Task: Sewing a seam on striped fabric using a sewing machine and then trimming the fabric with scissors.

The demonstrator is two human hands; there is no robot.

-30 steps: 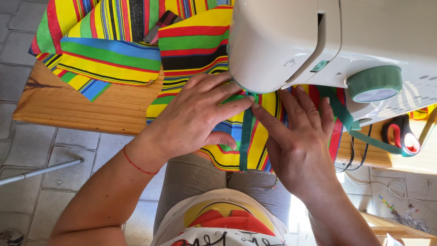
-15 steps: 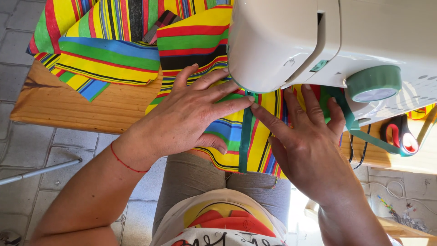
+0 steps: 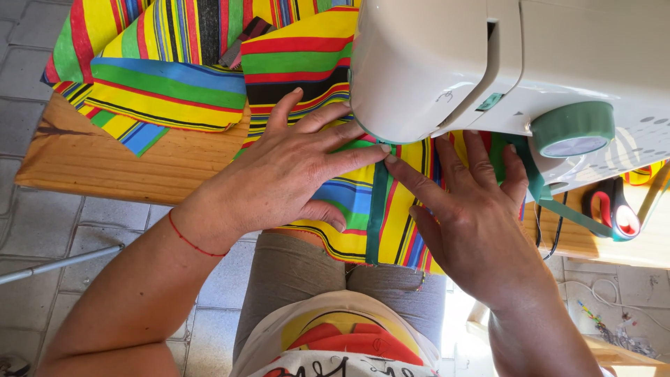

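On the wooden table, the left hand lies flat, fingers spread, on the striped fabric; at its 3 o'clock the green binding strip runs beneath the white sewing machine, and the right hand presses flat, gripping nothing.

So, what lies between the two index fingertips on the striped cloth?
In the head view, a green strip runs between the left hand and the right hand, over the striped cloth.
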